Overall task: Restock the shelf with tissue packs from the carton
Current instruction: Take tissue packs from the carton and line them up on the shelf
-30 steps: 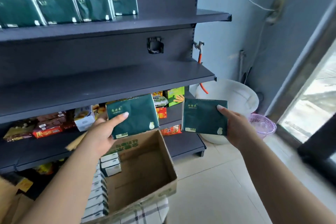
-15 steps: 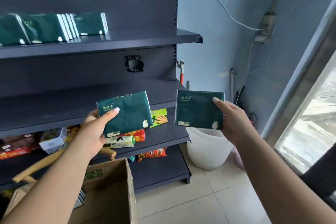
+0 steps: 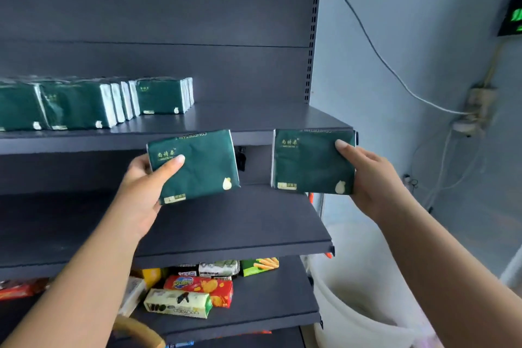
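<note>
Your left hand grips green tissue pack, thumb on front. Right hand grips 2nd pack, upright. Both held in air just below front edge of upper shelf; row of stocked packs on its left part.

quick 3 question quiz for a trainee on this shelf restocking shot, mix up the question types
1. True or false: each hand grips one dark green tissue pack.
2. Multiple choice: the row of stocked tissue packs stands on the A) top shelf, left part B) middle shelf C) bottom shelf among the snacks.
3. Fill in: the shelf directly behind the two held packs is ____ of goods.

Key
1. True: the left hand holds the left pack, the right hand holds the right pack.
2. A: top shelf.
3. Bare: the middle shelf shows no goods; the snack boxes lie one shelf lower.
</note>
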`<state>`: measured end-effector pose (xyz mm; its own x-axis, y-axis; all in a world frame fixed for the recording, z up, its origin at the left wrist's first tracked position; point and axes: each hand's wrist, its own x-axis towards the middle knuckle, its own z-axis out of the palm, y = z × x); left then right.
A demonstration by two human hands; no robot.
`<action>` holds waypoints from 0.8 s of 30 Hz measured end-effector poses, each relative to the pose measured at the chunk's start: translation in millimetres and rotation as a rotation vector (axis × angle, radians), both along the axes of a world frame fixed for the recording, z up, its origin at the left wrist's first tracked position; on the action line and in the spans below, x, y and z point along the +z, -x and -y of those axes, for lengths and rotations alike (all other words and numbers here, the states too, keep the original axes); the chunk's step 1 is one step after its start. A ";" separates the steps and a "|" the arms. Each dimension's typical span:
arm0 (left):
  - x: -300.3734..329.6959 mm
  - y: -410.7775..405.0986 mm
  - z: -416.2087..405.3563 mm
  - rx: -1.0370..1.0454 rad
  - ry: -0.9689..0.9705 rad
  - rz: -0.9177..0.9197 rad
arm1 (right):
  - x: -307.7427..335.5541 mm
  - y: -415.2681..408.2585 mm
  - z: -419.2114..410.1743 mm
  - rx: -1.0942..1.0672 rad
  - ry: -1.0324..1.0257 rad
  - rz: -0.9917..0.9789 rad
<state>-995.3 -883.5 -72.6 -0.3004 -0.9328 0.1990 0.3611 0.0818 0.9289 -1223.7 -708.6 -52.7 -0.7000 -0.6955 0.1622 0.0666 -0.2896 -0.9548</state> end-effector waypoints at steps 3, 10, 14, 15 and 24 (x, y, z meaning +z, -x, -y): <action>16.3 10.8 31.9 0.059 0.064 -0.006 | 23.5 19.6 40.5 0.064 0.049 -0.066; 34.7 21.2 81.0 0.177 0.101 -0.038 | 50.3 36.2 115.4 0.190 0.118 -0.126; 39.0 16.6 108.3 0.299 0.114 -0.034 | 61.6 37.1 165.9 0.302 0.079 -0.202; 40.4 13.9 112.1 0.332 0.123 -0.026 | 63.1 35.5 178.5 0.321 0.067 -0.220; 49.8 -4.0 149.7 0.760 0.218 0.186 | 74.7 27.8 307.4 0.456 -0.162 -0.554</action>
